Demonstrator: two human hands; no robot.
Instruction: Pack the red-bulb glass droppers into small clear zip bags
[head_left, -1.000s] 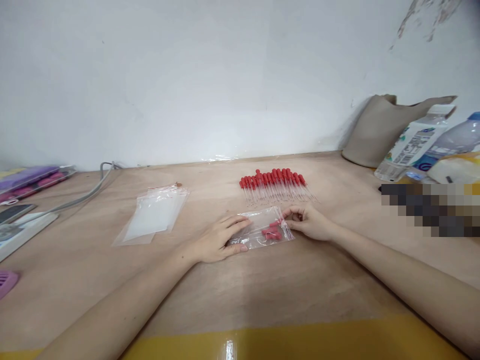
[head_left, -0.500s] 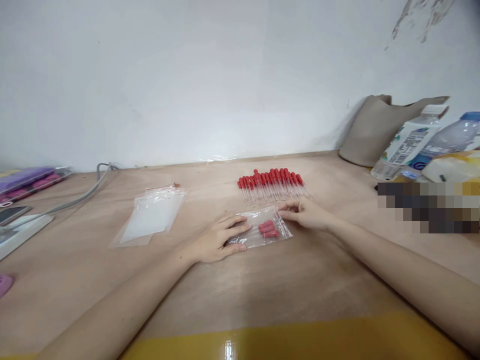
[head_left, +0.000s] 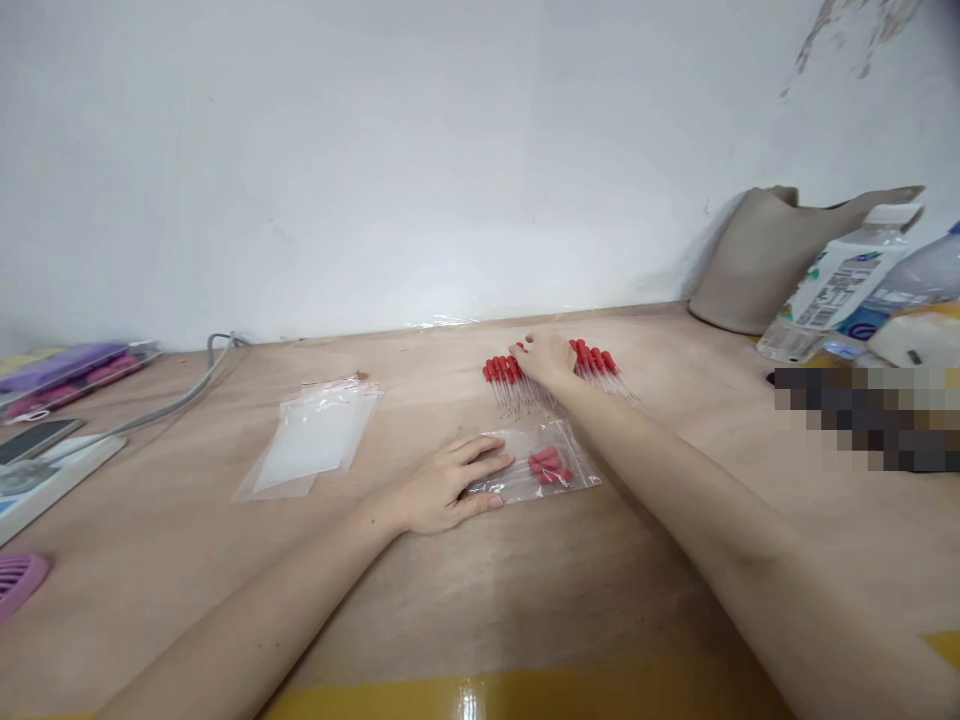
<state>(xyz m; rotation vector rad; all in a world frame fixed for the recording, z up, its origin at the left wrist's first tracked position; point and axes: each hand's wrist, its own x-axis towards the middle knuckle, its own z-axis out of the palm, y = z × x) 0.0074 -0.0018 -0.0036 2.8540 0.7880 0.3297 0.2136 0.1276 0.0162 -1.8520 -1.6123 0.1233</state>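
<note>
My left hand (head_left: 450, 484) lies flat with fingers spread, over the left end of a clear zip bag (head_left: 517, 485). Inside that bag, near its right end, several red-topped droppers (head_left: 549, 466) show through the plastic. Beyond the bag, a row of glass droppers with red rubber tops (head_left: 504, 372) lies side by side, thin tips toward me. My right hand (head_left: 550, 358) reaches over the middle of this row and hides part of it. Its fingers are curled together at a red top.
Flat clear bags (head_left: 311, 445) lie stacked on the left. Farther left are a phone (head_left: 37, 440), a power strip (head_left: 67, 485) with a grey cable (head_left: 176, 397), and a pink object (head_left: 21, 583). A grey-brown container (head_left: 739, 265) and bottles (head_left: 832, 285) stand at the right.
My right hand has left the bag's right end and moved forward to the dropper row. More red tops show inside the bag. My left hand stays on the bag.
</note>
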